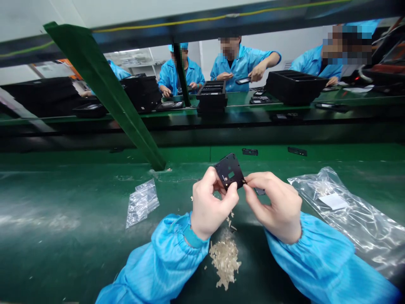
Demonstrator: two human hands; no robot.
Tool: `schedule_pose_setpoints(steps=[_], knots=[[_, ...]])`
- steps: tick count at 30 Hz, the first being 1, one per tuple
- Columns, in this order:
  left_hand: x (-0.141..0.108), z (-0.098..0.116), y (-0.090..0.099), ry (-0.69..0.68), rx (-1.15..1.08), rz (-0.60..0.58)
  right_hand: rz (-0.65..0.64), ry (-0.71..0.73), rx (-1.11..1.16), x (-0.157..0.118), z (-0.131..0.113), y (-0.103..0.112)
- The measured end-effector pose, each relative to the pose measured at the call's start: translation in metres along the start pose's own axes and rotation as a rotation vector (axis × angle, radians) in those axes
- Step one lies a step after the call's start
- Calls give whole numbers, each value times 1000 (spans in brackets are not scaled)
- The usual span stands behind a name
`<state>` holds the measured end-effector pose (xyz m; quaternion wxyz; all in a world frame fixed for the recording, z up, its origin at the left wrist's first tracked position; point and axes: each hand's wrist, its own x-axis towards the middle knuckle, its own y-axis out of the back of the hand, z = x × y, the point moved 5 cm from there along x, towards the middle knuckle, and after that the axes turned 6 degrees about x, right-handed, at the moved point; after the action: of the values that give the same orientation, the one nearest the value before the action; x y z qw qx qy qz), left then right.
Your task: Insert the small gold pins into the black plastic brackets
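Note:
My left hand [210, 202] grips a thin black plastic plate [232, 169] with a rectangular cutout, tilted up above the bench. The plate looks like a phone's inner cover part. At its lower right corner, the thumb and forefinger of my right hand [276, 202] are pinched together. A tiny brownish bit shows at those fingertips, too small to name. Below and between my forearms lies a pile of small pale translucent strips [225, 259]. Another dark flat part [260, 191] rests on the bench, partly hidden behind my right hand.
On the green bench [79, 253] lie small clear bags [142, 202] at left and a large clear plastic bag [351, 211] at right. Black parts [297, 150] lie farther back. A slanted green post [107, 93] rises at left. Beyond, co-workers sit behind black trays [294, 86].

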<state>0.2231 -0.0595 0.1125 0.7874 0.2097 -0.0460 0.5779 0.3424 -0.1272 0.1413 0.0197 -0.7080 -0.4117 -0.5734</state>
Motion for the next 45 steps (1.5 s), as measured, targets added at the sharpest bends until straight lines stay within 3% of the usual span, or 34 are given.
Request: schedule_pose_setpoints(steps=[6,17,32,45], knots=[[2,3,3,-28,7,25,-47,-33,68,2,0,1],[0,11,5,-212,84,72,-123,-414,467,4,14,-2],[2,11,6,-262,64,14,-162,-556,638,2,21,-4],[3,13,6,-202,-21,-44,-93,-560,493,5,17,0]])
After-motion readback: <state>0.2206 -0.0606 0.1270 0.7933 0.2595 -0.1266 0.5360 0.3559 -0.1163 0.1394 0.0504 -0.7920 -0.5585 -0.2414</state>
